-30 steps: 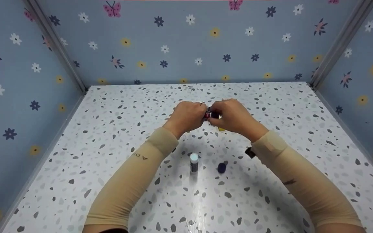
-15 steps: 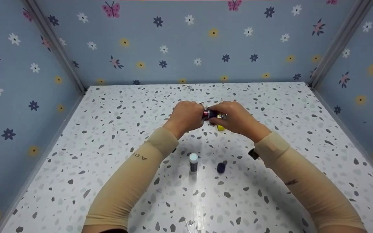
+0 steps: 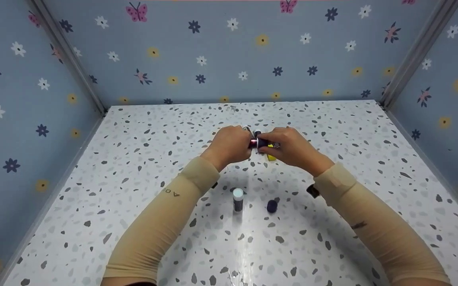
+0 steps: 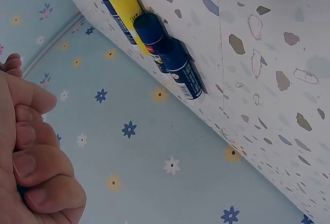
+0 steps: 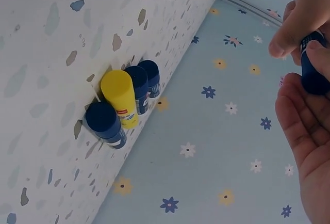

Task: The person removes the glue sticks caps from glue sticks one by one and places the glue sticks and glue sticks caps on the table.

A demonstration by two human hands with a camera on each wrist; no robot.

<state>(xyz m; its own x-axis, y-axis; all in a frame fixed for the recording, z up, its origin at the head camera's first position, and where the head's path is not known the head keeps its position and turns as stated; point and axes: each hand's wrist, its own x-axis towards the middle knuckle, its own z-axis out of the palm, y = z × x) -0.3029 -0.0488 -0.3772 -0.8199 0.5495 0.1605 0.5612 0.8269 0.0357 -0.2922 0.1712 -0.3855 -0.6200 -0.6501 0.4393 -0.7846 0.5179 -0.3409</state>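
In the head view, my left hand (image 3: 231,145) grips the reddish-dark body of a glue stick (image 3: 253,143), held lying sideways. My right hand (image 3: 292,147) pinches its dark blue end between thumb and fingers. A pale ring shows between the two parts. The right wrist view shows this dark blue glue stick (image 5: 312,66) between both hands, and in the left wrist view my left hand's fingers (image 4: 44,167) are curled. Nearer me stands a glue stick with a pale top (image 3: 238,200), and to its right sits a dark blue cap (image 3: 272,206).
Beyond the hands, a yellow glue stick (image 5: 118,95) stands in a row with several dark blue ones (image 5: 104,123); the hands partly hide them in the head view. The speckled white table (image 3: 153,131) is bounded by flowered blue walls (image 3: 229,51).
My right hand has shifted slightly right and down, showing more of the held glue stick between the hands. The left hand stays nearly in place. The standing stick and loose cap have not moved.
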